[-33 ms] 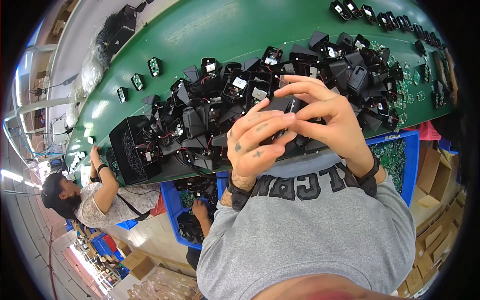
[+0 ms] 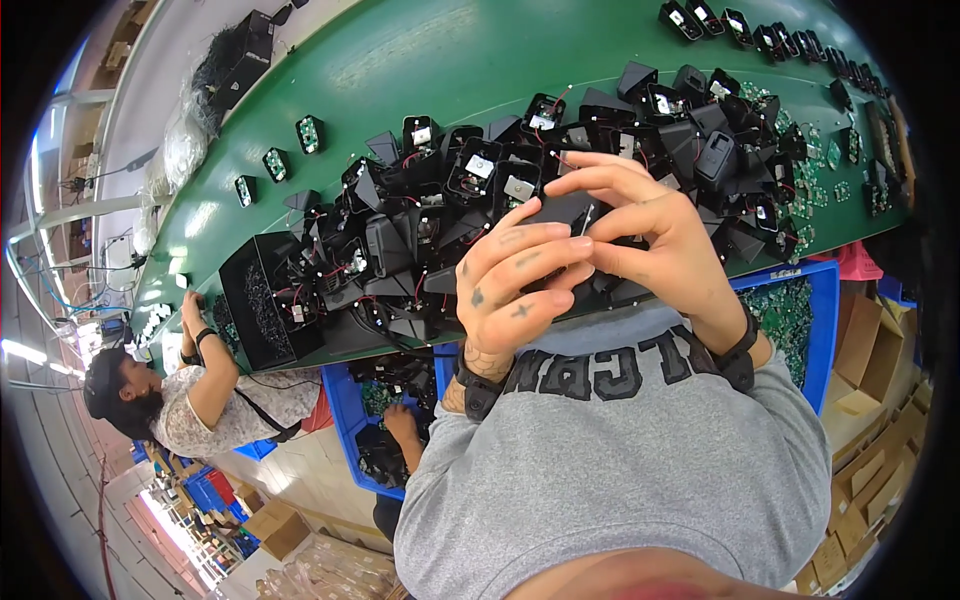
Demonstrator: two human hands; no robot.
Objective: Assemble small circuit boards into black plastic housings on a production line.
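At the far left, a co-worker point(image 2: 265, 405) is seen with a hand point(image 2: 190, 312) held near small white pieces point(image 2: 181, 280) on the green bench point(image 2: 420, 75). Next, a black tray point(image 2: 236, 290) is filled with tiny dark bits point(image 2: 262, 318), too small to be made out, and beyond it three small housings point(image 2: 274, 163) with green boards inside are set apart from one another. Across the middle, black housings point(image 2: 385, 240) are heaped, some with red wires showing.

In front of that heap, above the near part of the bench, a black case point(image 2: 562, 208) is held up between both hands. It is clasped by the left hand point(image 2: 515, 285), whose fingers are curled over its near left side. Its right end is met by the bent fingers and thumb of the right hand point(image 2: 655, 225); whether anything is pinched in that grip cannot be told, as the contact is partly hidden. The case is judged to be light, stiff and slightly slick, like moulded plastic; any board or wire inside would be fragile. It is best taken by its outer side walls.

To the right, loose green boards point(image 2: 833, 153) are scattered, and a blue bin point(image 2: 822, 330) is filled with similar ones.
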